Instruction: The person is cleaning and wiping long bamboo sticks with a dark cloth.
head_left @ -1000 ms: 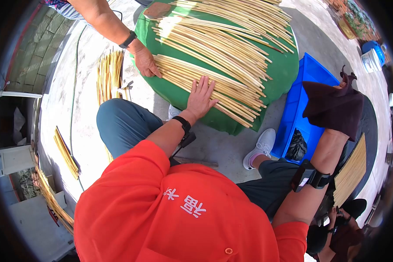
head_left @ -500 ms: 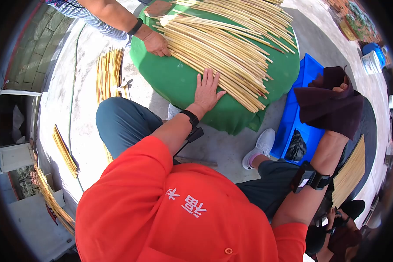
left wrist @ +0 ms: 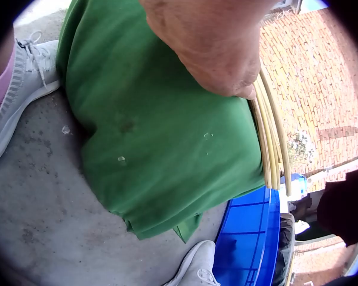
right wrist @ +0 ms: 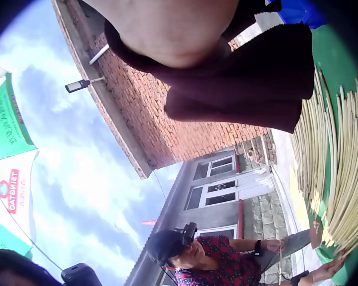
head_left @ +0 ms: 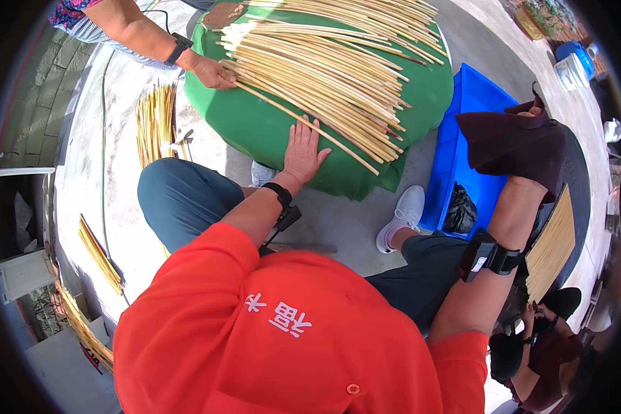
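My left hand point(head_left: 303, 152) lies with straight fingers on the green cloth point(head_left: 255, 131) covering the round table. Its fingertips are right at the near edge of a spread of pale, thin sticks point(head_left: 317, 83). One single stick point(head_left: 338, 143) lies slightly apart along that edge. In the left wrist view, stick ends point(left wrist: 271, 143) stick out past my left hand point(left wrist: 221, 53). Off to the right, my right hand point(head_left: 531, 112) grips a dark maroon cloth point(head_left: 510, 148), which hides most of the hand. Another person's hand point(head_left: 212, 73) touches the sticks' far-left ends.
A blue crate point(head_left: 438, 172) with a black plastic bag point(head_left: 460, 210) stands right of the table. A stick bundle point(head_left: 155, 124) stands on the ground at the left. More sticks point(head_left: 552, 241) lie at the far right. A reddish block point(head_left: 222, 15) sits on the table's far edge.
The nearest sticks have shifted away from me into the main spread, baring green cloth, and one stick now lies apart. The other person's hand stays at the left ends. My right hand keeps the cloth.
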Tool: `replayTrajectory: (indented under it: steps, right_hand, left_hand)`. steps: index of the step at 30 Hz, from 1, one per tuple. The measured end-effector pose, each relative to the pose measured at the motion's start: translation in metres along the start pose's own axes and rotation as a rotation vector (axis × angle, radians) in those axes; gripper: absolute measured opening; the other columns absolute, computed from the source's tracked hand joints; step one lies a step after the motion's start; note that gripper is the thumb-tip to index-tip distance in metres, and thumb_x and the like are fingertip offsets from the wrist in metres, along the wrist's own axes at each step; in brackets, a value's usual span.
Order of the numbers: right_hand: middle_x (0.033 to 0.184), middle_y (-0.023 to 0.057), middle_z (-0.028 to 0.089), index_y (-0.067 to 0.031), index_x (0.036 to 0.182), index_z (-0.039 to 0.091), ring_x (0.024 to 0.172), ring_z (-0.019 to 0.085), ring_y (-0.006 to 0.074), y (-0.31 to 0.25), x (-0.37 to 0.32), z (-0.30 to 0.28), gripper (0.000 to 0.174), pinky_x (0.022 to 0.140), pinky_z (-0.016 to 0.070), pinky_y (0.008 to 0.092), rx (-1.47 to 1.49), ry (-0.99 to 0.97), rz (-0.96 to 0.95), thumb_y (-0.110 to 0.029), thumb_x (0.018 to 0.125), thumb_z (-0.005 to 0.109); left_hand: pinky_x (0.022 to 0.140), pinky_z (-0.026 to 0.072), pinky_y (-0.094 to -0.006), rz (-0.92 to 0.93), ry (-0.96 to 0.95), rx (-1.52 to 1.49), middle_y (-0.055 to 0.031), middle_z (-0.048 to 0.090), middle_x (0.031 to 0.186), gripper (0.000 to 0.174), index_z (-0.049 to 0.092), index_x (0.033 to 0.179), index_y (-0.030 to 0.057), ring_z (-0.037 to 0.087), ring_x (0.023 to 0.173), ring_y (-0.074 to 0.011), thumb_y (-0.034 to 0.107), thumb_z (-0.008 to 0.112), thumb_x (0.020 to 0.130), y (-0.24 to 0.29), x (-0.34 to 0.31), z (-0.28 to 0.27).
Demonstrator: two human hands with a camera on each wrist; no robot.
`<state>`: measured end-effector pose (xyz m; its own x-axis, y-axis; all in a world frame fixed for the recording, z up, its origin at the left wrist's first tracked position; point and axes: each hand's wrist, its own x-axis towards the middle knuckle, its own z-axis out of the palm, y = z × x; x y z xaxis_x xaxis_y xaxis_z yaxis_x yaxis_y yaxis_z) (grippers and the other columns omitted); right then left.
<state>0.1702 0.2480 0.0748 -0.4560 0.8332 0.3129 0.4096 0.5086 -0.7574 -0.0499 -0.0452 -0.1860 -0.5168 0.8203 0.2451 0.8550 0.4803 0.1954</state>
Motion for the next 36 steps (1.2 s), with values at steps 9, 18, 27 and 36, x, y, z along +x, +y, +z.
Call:
replayTrajectory:
  steps: [9,18,27,36]
  right_hand:
    - [0.076,0.0082,0.064,-0.0008,0.093,0.063,0.073,0.061,0.0168,-0.014,-0.008,0.002,0.026,0.065,0.0458,0.028,-0.513,0.162,-0.298,-0.021,0.082,0.05]
    - [0.084,0.0163,0.064,-0.004,0.098,0.063,0.081,0.062,0.0294,-0.004,-0.003,-0.002,0.033,0.068,0.0477,0.0344,-0.594,0.114,-0.111,-0.026,0.086,0.04]
    - [0.095,0.0158,0.062,-0.0062,0.105,0.06,0.092,0.059,0.0294,0.007,-0.003,0.003,0.034,0.074,0.046,0.0342,-0.05,0.08,-0.217,-0.027,0.088,0.039]
    - [0.083,0.009,0.064,-0.001,0.092,0.062,0.08,0.062,0.0206,-0.008,-0.008,0.007,0.028,0.069,0.0465,0.0278,-0.647,0.243,-0.183,-0.022,0.086,0.045]
  left_hand:
    - [0.104,0.0195,-0.0482,0.035,0.009,0.08,-0.0272,0.031,0.131,0.065,0.035,0.128,-0.0037,0.024,0.127,-0.0394,0.039,0.053,0.083,-0.003,0.0,0.005]
    - [0.104,0.0205,-0.0488,0.055,0.048,-0.017,-0.0259,0.035,0.127,0.057,0.041,0.121,-0.0016,0.027,0.125,-0.0396,0.034,0.057,0.081,-0.006,-0.001,0.003]
    - [0.104,0.0203,-0.0501,0.048,0.048,-0.113,-0.025,0.038,0.12,0.048,0.046,0.111,-0.0004,0.028,0.124,-0.0396,0.032,0.061,0.078,-0.007,-0.002,0.001]
    - [0.103,0.0218,-0.0511,0.057,0.047,-0.112,-0.0246,0.038,0.119,0.048,0.046,0.111,-0.0005,0.028,0.122,-0.0412,0.027,0.063,0.076,-0.007,0.0,0.001]
